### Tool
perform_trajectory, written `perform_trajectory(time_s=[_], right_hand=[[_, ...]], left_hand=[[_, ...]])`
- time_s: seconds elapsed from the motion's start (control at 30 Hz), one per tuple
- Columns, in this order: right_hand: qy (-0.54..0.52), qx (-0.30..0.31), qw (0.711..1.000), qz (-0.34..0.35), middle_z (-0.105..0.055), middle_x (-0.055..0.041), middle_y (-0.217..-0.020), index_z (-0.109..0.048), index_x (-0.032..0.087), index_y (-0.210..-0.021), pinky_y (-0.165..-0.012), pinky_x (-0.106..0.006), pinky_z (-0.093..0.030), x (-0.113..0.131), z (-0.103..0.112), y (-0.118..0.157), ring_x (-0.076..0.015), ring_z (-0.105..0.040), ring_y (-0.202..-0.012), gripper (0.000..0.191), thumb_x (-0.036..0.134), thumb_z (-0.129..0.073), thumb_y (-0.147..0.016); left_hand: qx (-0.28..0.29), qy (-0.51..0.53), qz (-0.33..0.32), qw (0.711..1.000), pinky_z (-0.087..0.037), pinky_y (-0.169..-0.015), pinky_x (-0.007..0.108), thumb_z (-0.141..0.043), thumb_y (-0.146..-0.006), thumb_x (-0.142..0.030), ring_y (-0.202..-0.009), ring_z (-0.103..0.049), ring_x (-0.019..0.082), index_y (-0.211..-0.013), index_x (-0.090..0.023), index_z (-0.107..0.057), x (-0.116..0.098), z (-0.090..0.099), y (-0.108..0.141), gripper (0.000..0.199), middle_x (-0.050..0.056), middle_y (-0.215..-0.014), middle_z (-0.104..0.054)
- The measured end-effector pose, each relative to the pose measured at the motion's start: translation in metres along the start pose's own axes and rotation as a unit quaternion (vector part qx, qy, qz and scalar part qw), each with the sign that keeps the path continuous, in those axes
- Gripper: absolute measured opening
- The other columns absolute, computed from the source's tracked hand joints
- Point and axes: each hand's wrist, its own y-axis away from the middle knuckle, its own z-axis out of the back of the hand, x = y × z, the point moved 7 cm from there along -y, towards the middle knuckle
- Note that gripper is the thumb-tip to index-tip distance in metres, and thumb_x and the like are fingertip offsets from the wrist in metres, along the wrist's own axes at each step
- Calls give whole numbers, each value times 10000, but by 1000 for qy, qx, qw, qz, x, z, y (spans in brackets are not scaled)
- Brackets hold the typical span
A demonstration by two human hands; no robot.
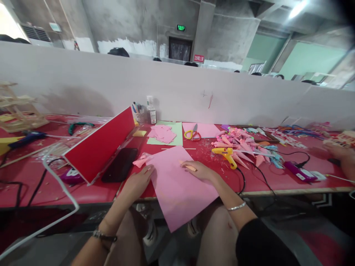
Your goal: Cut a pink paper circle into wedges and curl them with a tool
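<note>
A large pink sheet of paper lies across the table's front edge, its near corner hanging over my lap. My left hand rests at the sheet's left edge, fingers stretched out. On the sheet, my right hand has its fingers closed round a small tan piece. A crumpled pink bit lies just beyond my left hand. Behind the sheet are cut pink pieces on green paper, and yellow-and-red-handled scissors on another pink sheet.
Right of the sheet, a yellow glue gun lies by a heap of pink cones. A red upright board and a black phone-like slab stand left. Another person's hand is at far right.
</note>
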Motion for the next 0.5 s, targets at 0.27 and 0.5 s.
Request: perform_trajectory(time_s=[0.27,0.5], right_hand=[[-63,-133,989,-24,-583,-61,-1120,-578,205,-1054,-816,-296,-433,6,11,-23,-168,-541,-1008,277,313,-447,-835],[-297,-97,947,-80,-647,-65,-866,-585,155,-902,-640,-250,-465,9,-36,-27,-141,-605,-757,262,376,-534,-772]], left_hand=[[-4,-38,13,999,-456,-774,338,-340,-819,-115,-1104,-477,231,-1150,-221,-524,-9,-2,3,394,114,-1236,-498],[1,-60,55,997,-449,-806,424,-317,-852,-189,-1007,-553,269,-1151,-109,-521,-17,2,7,371,182,-1266,-465]])
